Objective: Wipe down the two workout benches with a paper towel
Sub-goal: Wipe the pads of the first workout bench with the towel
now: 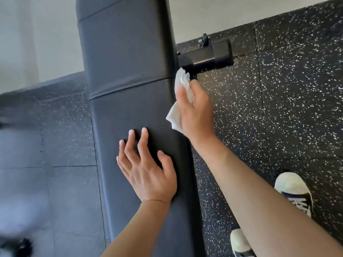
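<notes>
Wiping one bench's (130, 75) right edge, the right hand (196, 112) held a towel (182, 84) in a closed grip.
The left hand (146, 167) rested flat, fingers loose; a second bench was not visible, so likely still undone.

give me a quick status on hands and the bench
Left hand flat on black bench pad, fingers spread. Right hand holds paper towel against the pad's right side edge. Nothing in the way.
</notes>
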Action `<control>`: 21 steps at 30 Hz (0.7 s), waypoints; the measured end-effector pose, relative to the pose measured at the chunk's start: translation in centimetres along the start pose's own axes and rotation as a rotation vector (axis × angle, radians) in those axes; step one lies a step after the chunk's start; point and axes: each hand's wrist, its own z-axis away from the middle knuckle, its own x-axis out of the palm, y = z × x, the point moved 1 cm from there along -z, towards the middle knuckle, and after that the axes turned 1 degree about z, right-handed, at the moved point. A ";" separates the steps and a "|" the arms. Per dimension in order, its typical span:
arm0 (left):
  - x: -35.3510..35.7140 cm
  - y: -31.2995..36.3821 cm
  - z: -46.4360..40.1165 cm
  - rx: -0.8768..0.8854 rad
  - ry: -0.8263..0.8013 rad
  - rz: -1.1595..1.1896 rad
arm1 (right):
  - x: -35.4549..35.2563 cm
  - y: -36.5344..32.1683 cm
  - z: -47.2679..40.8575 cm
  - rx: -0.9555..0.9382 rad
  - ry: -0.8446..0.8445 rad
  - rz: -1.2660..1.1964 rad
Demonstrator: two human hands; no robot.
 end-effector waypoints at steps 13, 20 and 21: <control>0.0 0.0 -0.2 -0.039 -0.029 -0.041 | -4.3 2.7 10.7 0.034 -0.181 0.117; -0.1 0.2 -0.1 -0.031 -0.021 -0.025 | -0.4 -0.7 -0.4 0.010 -0.030 0.076; -0.1 0.2 -0.1 -0.028 -0.019 -0.026 | -0.1 -0.9 -1.2 0.001 -0.018 0.079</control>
